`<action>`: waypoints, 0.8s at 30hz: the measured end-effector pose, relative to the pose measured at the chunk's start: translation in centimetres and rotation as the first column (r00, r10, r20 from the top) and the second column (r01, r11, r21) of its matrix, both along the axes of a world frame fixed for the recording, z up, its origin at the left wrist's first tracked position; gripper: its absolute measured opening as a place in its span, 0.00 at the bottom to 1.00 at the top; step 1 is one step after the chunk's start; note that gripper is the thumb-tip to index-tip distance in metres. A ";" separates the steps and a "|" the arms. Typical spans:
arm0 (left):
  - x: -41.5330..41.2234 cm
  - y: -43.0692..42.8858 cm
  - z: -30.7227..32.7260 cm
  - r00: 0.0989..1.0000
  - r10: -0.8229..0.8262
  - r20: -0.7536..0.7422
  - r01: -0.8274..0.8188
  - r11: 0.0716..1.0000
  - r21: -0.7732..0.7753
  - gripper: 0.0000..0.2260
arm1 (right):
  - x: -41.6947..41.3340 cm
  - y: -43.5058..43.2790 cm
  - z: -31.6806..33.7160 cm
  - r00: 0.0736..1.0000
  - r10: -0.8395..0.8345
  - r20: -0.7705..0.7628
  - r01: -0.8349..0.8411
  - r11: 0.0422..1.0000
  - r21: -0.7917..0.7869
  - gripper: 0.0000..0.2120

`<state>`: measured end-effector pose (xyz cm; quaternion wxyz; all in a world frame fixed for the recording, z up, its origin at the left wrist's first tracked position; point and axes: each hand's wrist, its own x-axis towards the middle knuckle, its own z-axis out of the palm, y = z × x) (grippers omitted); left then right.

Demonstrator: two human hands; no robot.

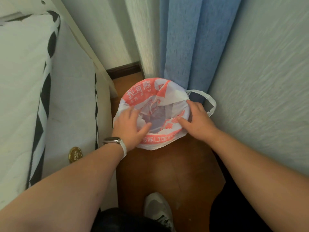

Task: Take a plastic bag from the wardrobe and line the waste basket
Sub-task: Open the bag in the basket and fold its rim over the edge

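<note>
Plastic bag [143,92] over hidden basket; left hand [128,128], right hand [199,119] on rim

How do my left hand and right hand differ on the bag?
The left hand wears a watch; the right hand has a bare wrist. The left hand presses the left edge of the bag, the right hand the right edge. Both lie palm down on it.
</note>
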<state>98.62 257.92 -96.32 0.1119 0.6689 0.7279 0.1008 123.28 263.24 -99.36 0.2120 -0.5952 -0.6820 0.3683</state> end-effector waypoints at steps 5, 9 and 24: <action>3.1 0.8 0.6 0.906 -0.420 -0.051 0.407 0.899 -0.165 0.30 | 0.2 -0.1 0.8 0.981 0.144 0.129 -0.154 0.985 0.072 0.37; 3.7 0.8 0.1 0.846 -0.524 -0.103 0.487 0.836 -0.253 0.24 | 0.1 -0.3 0.9 0.962 0.225 0.153 -0.230 0.973 0.019 0.42; 2.9 2.3 4.0 0.775 -0.477 -0.415 0.474 0.873 -0.117 0.11 | -0.3 0.3 1.7 0.959 0.067 0.276 -0.162 0.927 0.338 0.21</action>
